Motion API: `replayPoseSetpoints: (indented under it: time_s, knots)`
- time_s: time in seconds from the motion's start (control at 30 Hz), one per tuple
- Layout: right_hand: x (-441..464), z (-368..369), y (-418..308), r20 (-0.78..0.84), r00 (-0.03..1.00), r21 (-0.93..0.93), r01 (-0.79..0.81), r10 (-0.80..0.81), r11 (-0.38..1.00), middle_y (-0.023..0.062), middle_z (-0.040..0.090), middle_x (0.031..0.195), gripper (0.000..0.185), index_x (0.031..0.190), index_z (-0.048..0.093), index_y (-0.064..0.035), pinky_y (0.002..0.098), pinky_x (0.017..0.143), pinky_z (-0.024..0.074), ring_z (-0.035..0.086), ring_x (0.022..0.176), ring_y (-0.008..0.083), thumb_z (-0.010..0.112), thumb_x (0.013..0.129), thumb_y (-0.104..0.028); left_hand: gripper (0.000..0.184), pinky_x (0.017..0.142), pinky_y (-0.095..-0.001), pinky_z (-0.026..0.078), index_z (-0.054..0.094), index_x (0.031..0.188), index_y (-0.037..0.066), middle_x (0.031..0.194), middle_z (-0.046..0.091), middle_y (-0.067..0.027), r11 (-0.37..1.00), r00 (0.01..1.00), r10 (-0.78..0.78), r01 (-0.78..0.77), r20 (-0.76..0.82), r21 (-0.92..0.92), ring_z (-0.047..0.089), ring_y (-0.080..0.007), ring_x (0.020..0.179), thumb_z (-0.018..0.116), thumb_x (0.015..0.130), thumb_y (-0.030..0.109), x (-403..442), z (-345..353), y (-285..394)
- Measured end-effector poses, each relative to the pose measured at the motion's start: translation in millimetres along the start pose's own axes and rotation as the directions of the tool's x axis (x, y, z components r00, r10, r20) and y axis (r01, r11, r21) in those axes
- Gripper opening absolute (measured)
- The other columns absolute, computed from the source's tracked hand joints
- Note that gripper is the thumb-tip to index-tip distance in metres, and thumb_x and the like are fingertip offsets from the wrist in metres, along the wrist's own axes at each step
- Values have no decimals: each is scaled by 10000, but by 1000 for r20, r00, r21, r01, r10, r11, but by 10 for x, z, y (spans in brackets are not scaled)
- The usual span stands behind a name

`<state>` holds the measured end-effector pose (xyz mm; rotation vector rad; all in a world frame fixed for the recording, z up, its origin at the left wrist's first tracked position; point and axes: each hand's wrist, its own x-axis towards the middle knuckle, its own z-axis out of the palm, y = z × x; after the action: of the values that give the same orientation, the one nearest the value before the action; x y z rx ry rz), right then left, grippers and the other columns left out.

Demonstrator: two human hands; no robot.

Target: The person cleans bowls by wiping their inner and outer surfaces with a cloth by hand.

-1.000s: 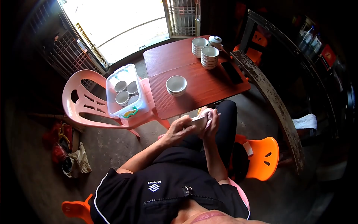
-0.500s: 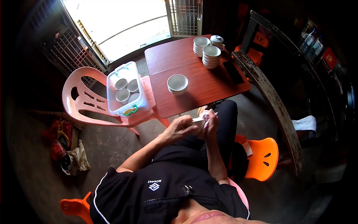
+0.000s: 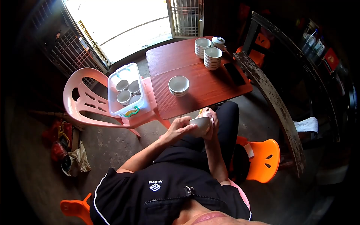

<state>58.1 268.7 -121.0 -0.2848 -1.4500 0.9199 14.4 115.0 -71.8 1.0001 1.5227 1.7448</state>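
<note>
A white bowl (image 3: 201, 126) is held in front of my lap, just off the near edge of the table. My left hand (image 3: 181, 128) grips its left side, thumb over the rim. Around its far right side curls my right hand (image 3: 213, 125), pressing a pale, crumpled cloth (image 3: 207, 114) against the bowl; most of the cloth is hidden by the fingers. On the red-brown table (image 3: 165, 101), a short stack of white bowls (image 3: 179, 84) stands closest to my hands.
Two taller bowl stacks (image 3: 212, 59) and a lidded cup (image 3: 218, 42) stand at the table's far right, near a dark flat object (image 3: 233, 73). A clear plastic box (image 3: 112, 107) with several bowls rests on a pink chair (image 3: 73, 92). A worn wooden bench (image 3: 270, 93) lies right.
The bowl has turned, so more of its rounded outside now shows between my hands. My right hand and the cloth have shifted around its far side.
</note>
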Motion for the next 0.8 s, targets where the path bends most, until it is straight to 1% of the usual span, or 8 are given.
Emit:
replayPoseSetpoints:
  time_s: [0.17, 0.2, 0.27, 0.33, 0.4, 0.57, 0.67, 0.8]
  knots:
    - [164, -180, -441, 483, 830, -15, -310, 278, 951, 38, 529, 610, 342, 663, 516, -47, 334, 456, 402, 551, 550, 177, 434, 943, -226, 248, 583, -266, 383, 512, 833, 29, 702, 485, 3, 890, 987, 158, -157, 34, 428, 446, -66, 673, 662, 873, 223, 5, 85, 156]
    - [164, -115, -399, 517, 820, -93, 337, -244, 937, 34, 533, 606, 342, 654, 518, -37, 356, 475, 400, 555, 561, 178, 430, 939, -204, 192, 643, -266, 426, 593, 944, 31, 766, 556, -3, 758, 925, 367, -357, 95, 546, 490, -78, 726, 681, 857, 178, 41, 138, 132]
    - [87, -165, -313, 466, 869, 106, -239, 164, 965, 46, 550, 652, 311, 693, 522, -10, 383, 559, 422, 555, 621, 180, 435, 925, -197, 185, 603, -252, 412, 541, 850, 24, 743, 541, 20, 992, 992, -123, 123, -1, -26, 474, -60, 683, 663, 877, 161, -48, 162, 198]
    - [-130, -234, 16, 534, 482, 395, -869, 695, 299, 77, 572, 726, 280, 799, 548, 17, 380, 589, 441, 560, 670, 204, 464, 924, -219, 183, 572, -212, 367, 541, 838, 34, 726, 494, 47, 992, 999, -31, 31, 5, 125, 439, -35, 666, 640, 898, 176, -18, -21, -64]
    - [-310, -189, 159, 304, 925, -213, 298, -226, 931, 145, 570, 906, 346, 1097, 483, 22, 346, 614, 504, 583, 723, 239, 597, 871, -215, 202, 543, -195, 317, 536, 824, 49, 711, 442, 65, 998, 1000, -13, 14, -10, 54, 397, -20, 653, 631, 906, 208, 0, 15, -23]
    - [-216, -331, 338, 446, 803, -376, 568, -395, 732, 181, 558, 1001, 401, 1147, 456, 41, 350, 637, 539, 614, 782, 261, 658, 833, -106, 247, 507, -211, 314, 550, 876, 19, 718, 453, 50, 961, 992, -110, 90, 64, 261, 392, -28, 622, 651, 889, 244, 40, -16, 304]
    - [30, -422, -18, 499, 686, 142, -667, 529, 731, 133, 558, 761, 166, 893, 511, 11, 354, 552, 482, 591, 689, 257, 551, 885, -150, 295, 491, -245, 329, 558, 940, -3, 722, 461, 1, 917, 980, -188, 153, 62, 369, 399, -55, 590, 681, 862, 253, -9, 33, 356]
    - [246, -232, -524, 546, 824, 9, 177, -153, 984, 163, 492, 643, 181, 723, 512, 1, 431, 578, 405, 513, 610, 348, 494, 865, -109, 268, 533, -262, 366, 571, 936, 2, 775, 463, -27, 891, 993, -52, -3, 108, 454, 442, -74, 652, 690, 855, 229, -35, 40, 283]
